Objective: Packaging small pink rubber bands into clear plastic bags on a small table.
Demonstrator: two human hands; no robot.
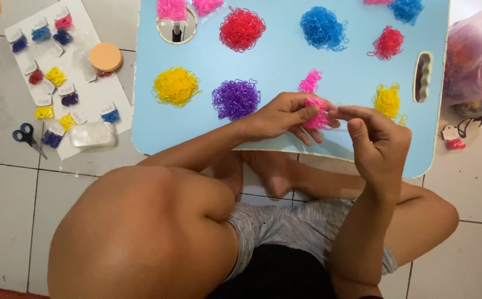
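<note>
Grey floor tiles [8,221] form the ground on which I sit, knees drawn up, with a light blue lap table [285,55] standing over my legs. To the left of the table lies a white card sheet [94,91] bearing small packets of coloured bands, with a round orange lid [106,56] resting on it and a clear packet [92,134] at its lower edge. At the right edge of the view sits a translucent bag [476,55] of mixed bands.

On the table, separate heaps of small elastic bands are laid out well apart: a red heap [242,29], a blue heap [323,27], a smaller red heap [388,42], a yellow heap [175,86], a purple heap [236,99] and a small yellow heap [387,101].

My left hand [282,116] is closed around a clump of pink bands [318,116], gripping it just above the near edge of the table. My right hand [376,138] meets it from the right, thumb and forefinger pinched together at the clump's edge. A loose pink tuft [310,81] lies just behind my hands.

Blue-handled scissors [27,137] lie on the tiles at far left, beside the card sheet.
</note>
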